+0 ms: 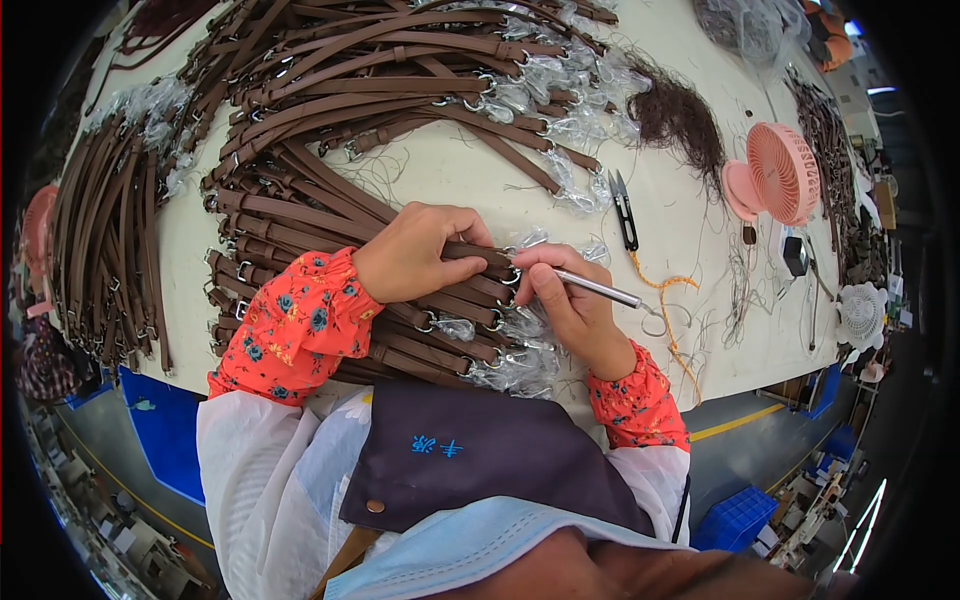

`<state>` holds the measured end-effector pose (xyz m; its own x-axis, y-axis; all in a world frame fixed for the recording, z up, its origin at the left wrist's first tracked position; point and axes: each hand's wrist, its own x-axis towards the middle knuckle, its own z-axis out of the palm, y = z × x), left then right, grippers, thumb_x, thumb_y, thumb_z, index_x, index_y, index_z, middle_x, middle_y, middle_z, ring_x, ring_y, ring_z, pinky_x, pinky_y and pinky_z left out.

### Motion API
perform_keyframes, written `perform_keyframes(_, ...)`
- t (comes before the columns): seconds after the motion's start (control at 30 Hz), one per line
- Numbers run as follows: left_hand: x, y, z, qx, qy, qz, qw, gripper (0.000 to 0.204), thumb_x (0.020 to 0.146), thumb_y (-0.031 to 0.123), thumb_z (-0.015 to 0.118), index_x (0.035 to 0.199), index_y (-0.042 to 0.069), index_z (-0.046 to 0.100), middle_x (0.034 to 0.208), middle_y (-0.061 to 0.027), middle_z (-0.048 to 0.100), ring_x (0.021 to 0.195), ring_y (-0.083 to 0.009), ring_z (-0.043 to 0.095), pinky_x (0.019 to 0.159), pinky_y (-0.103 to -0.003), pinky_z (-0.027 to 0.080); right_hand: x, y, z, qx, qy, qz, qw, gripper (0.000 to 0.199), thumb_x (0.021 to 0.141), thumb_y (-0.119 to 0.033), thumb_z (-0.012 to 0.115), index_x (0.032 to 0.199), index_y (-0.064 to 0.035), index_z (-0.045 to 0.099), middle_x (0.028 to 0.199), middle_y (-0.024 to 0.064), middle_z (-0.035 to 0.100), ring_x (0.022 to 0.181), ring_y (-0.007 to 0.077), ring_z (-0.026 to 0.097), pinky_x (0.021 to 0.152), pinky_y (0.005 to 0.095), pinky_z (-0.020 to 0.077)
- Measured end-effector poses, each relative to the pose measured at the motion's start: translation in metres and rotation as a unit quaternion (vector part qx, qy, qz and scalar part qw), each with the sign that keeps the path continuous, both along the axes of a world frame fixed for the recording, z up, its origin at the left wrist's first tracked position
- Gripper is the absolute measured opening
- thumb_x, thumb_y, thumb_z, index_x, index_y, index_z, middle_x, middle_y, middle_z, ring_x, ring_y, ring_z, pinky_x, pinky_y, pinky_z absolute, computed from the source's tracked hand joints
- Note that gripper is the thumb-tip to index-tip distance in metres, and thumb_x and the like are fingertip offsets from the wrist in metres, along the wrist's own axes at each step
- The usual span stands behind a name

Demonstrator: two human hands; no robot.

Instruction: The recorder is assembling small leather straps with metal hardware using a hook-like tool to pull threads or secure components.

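Observation:
My left hand (pixel 425 252) pinches a brown leather strap (pixel 475 252) near its end, thumb below and fingers above. In my right hand (pixel 572 300) is a slim silver pen-like tool (pixel 600 290), its tip side against the strap's end, where the fingers hide the contact. Beneath both hands lies a row of similar brown straps (pixel 290 212) with metal rings, their ends wrapped in clear plastic (pixel 520 370). Black thread snips (pixel 623 210) tied to an orange cord (pixel 665 284) rest on the table to the right of my hands.
More strap piles lie at the far side (pixel 390 85) and far left (pixel 110 240). A heap of dark thread (pixel 680 115) is at the upper right, next to a pink fan (pixel 783 172). Loose threads litter the white table (pixel 660 235). A blue crate (pixel 735 518) stands on the floor.

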<state>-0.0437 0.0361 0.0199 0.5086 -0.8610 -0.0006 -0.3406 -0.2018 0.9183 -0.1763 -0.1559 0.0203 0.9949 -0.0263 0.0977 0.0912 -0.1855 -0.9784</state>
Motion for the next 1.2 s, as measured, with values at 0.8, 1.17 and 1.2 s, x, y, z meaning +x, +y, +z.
perform_keyframes(0.8,-0.003,-0.007,-0.015,-0.014,-0.034,0.041,0.998,0.02,0.083,0.024,0.072,0.083,0.004,0.069,0.07,-0.0006,0.066,0.063,-0.0073,0.056,0.061,-0.025,0.046,-0.003,0.003,-0.002,-0.003,-0.106,-0.025,0.994,0.022,0.101,-0.013,0.047,0.113,0.003,0.057,0.094,0.0129,0.065,0.085,0.0177,0.065,0.078,0.0288,0.0532)
perform_keyframes(1.17,-0.002,-0.01,-0.012,-0.004,-0.085,0.037,0.996,0.017,0.085,0.018,0.066,0.087,0.001,0.068,0.073,-0.0026,0.067,0.068,-0.0071,0.059,0.064,-0.024,0.049,0.001,-0.001,-0.014,-0.047,-0.142,-0.009,0.989,0.024,0.102,-0.014,0.045,0.116,0.0023,0.054,0.102,0.0149,0.063,0.085,0.0194,0.065,0.079,0.0305,0.0524)
perform_keyframes(1.2,-0.001,-0.01,-0.014,-0.007,-0.075,0.039,0.996,0.018,0.084,0.02,0.066,0.087,0.002,0.069,0.075,-0.0056,0.068,0.068,-0.0128,0.063,0.065,-0.027,0.05,0.001,-0.001,-0.014,-0.05,-0.142,-0.006,0.989,0.023,0.102,-0.013,0.045,0.115,0.0023,0.054,0.102,0.0149,0.063,0.085,0.0196,0.065,0.079,0.0305,0.0525)
